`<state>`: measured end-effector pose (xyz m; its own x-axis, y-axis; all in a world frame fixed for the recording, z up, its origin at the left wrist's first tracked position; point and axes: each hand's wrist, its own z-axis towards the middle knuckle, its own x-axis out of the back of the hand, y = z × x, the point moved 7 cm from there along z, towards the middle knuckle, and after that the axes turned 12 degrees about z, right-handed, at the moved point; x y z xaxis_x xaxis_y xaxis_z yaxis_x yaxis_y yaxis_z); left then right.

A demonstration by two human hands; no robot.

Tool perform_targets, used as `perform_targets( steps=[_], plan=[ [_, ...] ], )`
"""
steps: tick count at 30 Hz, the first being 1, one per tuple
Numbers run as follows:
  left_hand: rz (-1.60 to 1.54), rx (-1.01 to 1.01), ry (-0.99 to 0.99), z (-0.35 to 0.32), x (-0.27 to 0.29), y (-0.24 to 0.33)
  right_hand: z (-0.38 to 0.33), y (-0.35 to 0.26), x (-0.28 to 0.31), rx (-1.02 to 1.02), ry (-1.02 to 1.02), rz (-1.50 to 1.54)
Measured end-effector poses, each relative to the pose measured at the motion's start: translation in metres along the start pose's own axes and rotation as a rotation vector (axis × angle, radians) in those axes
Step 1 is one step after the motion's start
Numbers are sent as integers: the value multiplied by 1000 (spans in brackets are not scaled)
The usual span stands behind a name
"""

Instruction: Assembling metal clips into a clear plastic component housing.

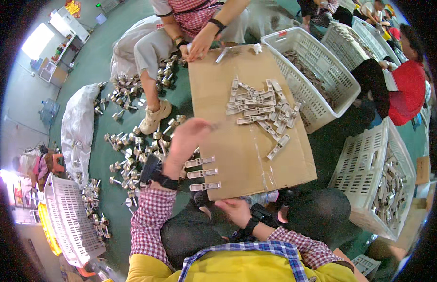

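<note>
Pale clips (pixel 258 111) heaped on cardboard (pixel 228 155), three along left edge: likely light, stiff, slick; best pinched by long sides. Left hand (pixel 186 138) blurred, right hand (pixel 238 213) at near edge; can't tell either grip.

Tan cardboard (pixel 228 162), pale beige clips (pixel 259 112), white baskets (pixel 305 110), red-and-white checked sleeves (pixel 152 211), yellow shirt (pixel 242 267), green floor (pixel 94 66)
</note>
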<state>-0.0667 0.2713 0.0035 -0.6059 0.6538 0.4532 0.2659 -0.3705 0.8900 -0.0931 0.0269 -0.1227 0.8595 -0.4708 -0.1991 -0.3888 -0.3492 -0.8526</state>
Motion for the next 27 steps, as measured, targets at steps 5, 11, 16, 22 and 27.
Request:
perform_targets(
  steps=[5, 11, 16, 22, 27],
  plan=[
    [-277, 221, 131, -39, 53, -55, 2, 25, 2, -102, -16, 0],
    [-238, 264, 46, -67, 34, -98, 2, 18, 3, -63, 2, -77],
    [-73, 256, 56, -60, 33, -98, 0, 12, 2, 5, 37, 57],
    [27, 229, 75, -56, 30, -91, -1, 16, 1, -44, 32, 178],
    [61, 184, 71, -52, 23, -95, 0, 16, 6, 10, 53, 122]
  ],
)
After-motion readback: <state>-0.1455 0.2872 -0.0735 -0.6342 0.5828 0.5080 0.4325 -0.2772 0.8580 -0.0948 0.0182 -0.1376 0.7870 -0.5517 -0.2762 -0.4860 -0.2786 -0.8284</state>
